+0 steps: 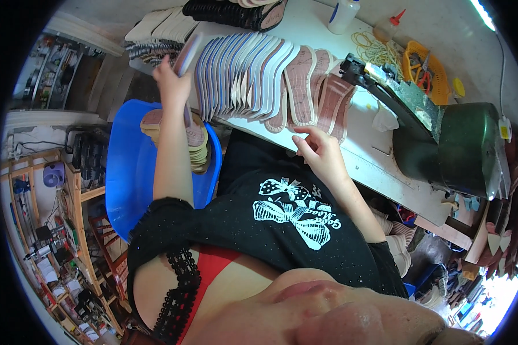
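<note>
My left hand (171, 85) is raised over the blue tub, its fingers closed round a shoe insole (185, 56) that stands up on edge and is slightly blurred. Beside it on the white table, a long row of insoles (236, 75) leans together, their pale and blue edges showing. To the right of the row lie several brown insoles (301, 86) with light rims, overlapping. My right hand (321, 150) hovers at the table's front edge just below them, fingers apart and holding nothing. More insoles (198, 137) are piled in the blue tub (126, 172), partly hidden by my left forearm.
Stacks of pale pieces (158, 29) and black ones (230, 14) stand at the back. On the right, a green machine (457, 146) with a long arm reaches over the white table (362, 138). Behind it are a yellow basket (411, 57) of tools, a white bottle (343, 16) and a red-tipped bottle (387, 27).
</note>
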A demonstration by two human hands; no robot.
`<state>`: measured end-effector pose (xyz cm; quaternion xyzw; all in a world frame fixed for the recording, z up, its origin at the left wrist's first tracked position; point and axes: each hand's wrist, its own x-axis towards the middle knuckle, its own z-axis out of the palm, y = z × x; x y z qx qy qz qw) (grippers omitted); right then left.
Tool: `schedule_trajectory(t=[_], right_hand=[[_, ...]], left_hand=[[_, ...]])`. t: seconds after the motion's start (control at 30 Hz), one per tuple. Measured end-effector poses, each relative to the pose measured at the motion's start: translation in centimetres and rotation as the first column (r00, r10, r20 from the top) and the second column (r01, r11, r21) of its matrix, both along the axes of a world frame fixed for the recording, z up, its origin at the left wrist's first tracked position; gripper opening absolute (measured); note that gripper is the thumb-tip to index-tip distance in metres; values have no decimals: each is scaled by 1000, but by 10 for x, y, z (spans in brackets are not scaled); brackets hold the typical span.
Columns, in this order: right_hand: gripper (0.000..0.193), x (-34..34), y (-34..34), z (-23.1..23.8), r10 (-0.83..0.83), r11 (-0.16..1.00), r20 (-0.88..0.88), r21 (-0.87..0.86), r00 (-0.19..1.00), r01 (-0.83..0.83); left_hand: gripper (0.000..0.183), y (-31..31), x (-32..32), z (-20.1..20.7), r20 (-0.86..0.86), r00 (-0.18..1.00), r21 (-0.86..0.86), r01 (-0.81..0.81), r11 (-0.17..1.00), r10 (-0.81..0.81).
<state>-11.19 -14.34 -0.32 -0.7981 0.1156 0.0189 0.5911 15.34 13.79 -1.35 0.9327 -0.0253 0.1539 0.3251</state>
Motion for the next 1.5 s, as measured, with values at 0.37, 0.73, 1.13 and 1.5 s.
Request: schedule_trajectory(t=[0.37,0.73,1.13,1.5], right_hand=[[59,21,6,56,46,989,483,-147,875,29],[36,16,-40,46,-342,609,258,793,903,4],[26,31,-77,62,37,769,168,625,985,-136],[21,25,-76,68,17,891,74,451,997,-49]], left_hand=[[106,-168,-126,76,132,632,-976,216,10,-764],[38,-205,-137,76,-23,439,-986,-160,-53,-898],[34,-208,-131,66,-41,356,-993,89,77,-933],[59,-217,-127,67,-35,392,-941,298,162,-920]])
